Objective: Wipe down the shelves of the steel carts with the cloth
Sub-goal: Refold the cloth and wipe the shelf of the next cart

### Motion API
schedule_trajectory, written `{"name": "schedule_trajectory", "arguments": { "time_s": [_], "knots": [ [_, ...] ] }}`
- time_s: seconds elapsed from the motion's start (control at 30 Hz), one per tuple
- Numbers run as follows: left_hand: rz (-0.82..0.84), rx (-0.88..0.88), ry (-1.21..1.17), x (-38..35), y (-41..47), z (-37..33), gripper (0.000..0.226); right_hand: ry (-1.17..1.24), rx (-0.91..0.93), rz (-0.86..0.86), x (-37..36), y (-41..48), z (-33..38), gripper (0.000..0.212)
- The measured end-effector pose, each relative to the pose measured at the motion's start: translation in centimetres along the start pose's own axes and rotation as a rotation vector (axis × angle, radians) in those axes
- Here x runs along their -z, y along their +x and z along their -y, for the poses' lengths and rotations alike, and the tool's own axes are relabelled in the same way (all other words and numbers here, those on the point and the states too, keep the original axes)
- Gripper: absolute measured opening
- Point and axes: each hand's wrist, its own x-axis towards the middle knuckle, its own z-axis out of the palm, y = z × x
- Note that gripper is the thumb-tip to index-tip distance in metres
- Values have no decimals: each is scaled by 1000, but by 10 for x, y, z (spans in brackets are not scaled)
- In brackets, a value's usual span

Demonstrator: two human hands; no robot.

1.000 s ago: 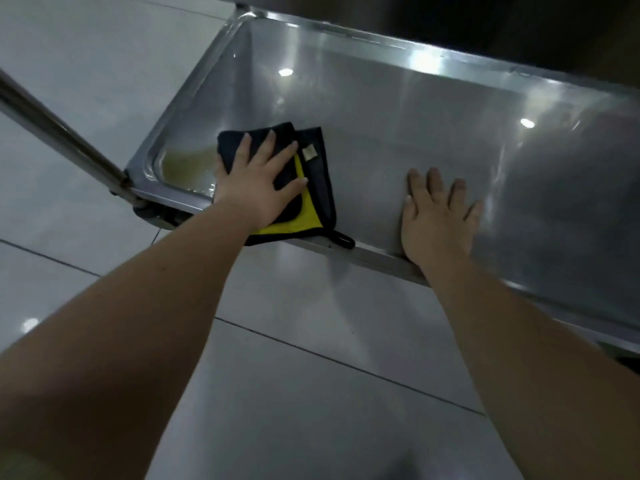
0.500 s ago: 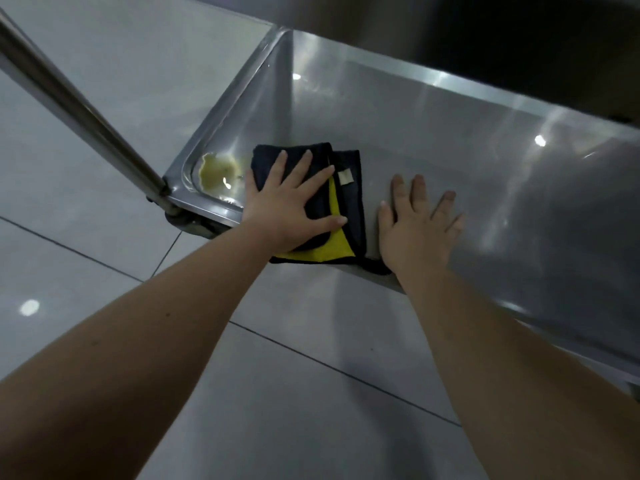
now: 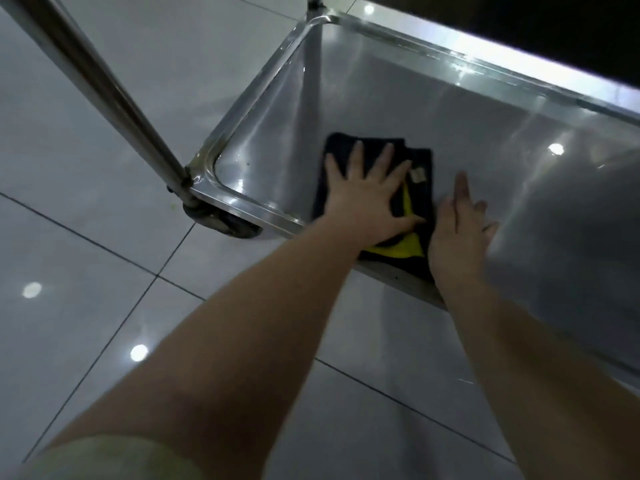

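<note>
Two bare forearms enter from the lower edge and narrow toward the wrists. Neither wrist carries a watch, band or bracelet, and neither forearm is sleeved along its visible length. The left hand (image 3: 367, 199) is ungloved, with no ring visible on its fingers. The right hand (image 3: 457, 233) is likewise ungloved and ringless where its fingers can be seen; motion blur softens their outlines, so nail detail cannot be told. At the lower left corner, the edge of a pale, greenish-grey short sleeve (image 3: 104, 459) covers the upper left arm; its fabric appears plain, without visible print, seam or marking.
</note>
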Motion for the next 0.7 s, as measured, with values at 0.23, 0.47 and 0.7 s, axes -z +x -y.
{"name": "schedule_trajectory", "arguments": {
  "time_s": [0.23, 0.47, 0.7],
  "knots": [
    [-47, -119, -64, -4, 10, -17, 85, 132, 6, -51, 6, -1, -10, 45],
    [-59, 168, -49, 9, -1, 93, 90, -80, 62, -42, 5, -3, -1, 47],
    [-57, 367, 4, 19, -17, 123, 94, -196, 103, -38, 5, -2, 0, 47]
  ]
}}
